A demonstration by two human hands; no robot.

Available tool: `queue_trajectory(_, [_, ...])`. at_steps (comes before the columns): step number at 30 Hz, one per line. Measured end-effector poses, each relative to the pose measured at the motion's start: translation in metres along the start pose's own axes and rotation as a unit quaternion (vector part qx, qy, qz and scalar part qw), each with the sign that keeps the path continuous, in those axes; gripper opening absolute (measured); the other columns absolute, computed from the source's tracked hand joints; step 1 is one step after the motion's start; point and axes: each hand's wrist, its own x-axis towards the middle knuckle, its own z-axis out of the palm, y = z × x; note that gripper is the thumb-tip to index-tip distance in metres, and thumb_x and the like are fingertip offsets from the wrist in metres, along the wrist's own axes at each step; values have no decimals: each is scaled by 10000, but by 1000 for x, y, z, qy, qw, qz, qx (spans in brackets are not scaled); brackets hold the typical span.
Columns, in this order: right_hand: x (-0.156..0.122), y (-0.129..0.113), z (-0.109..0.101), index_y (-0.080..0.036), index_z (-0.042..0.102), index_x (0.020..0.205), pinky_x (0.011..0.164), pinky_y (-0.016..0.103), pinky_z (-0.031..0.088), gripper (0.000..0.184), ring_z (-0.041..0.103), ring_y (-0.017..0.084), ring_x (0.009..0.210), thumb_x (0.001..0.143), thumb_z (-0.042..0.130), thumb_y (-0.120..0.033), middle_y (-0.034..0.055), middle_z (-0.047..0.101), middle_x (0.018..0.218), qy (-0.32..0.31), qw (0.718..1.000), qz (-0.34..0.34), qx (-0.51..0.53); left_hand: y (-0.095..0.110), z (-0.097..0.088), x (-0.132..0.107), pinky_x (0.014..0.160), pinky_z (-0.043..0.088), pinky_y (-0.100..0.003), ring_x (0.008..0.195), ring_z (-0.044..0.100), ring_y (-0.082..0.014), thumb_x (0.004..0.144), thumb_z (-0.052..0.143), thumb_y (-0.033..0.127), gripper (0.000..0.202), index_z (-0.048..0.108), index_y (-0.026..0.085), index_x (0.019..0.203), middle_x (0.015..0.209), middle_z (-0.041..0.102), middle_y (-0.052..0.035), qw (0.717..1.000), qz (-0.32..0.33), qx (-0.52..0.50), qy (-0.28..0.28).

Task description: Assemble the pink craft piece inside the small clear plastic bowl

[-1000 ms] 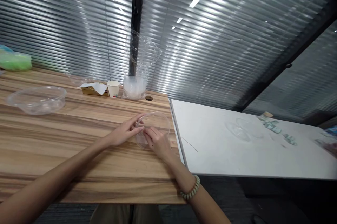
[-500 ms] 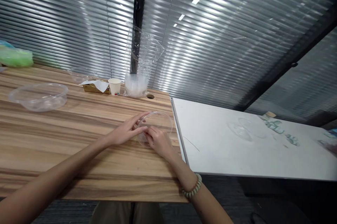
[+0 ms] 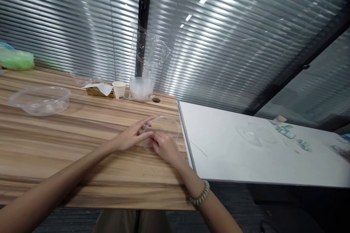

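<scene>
A round clear plastic bowl (image 3: 168, 125) stands on the wooden table near its right edge. My left hand (image 3: 133, 134) holds the bowl's left side, its thumb reaching across the near part and the other fingers along the rim. My right hand (image 3: 165, 147) lies over the near side of the bowl with fingers bent together, tips close to the left thumb. What those fingertips pinch, if anything, is hidden. A bead bracelet (image 3: 201, 196) circles my right wrist.
Farther left stands another clear bowl (image 3: 45, 103). At the back are a small box with white paper (image 3: 101, 89), a paper cup (image 3: 119, 90) and stacked bowls in a plastic bag (image 3: 141, 89). A white table (image 3: 218, 145) adjoins on the right, bearing clear lids (image 3: 253, 134).
</scene>
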Motion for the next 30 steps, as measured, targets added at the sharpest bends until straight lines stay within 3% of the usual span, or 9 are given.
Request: queue_trajectory(30, [1,-1,-6,-163,617,884,640,246,383,99,563,157,746,855,529,-128,35,636,817,-43,999,33,7,2,-1,0,805,457,-260,1027,546,-207,894,441,470,583,286,254,1413,1318,470,-81,1000,-10,-11,-14])
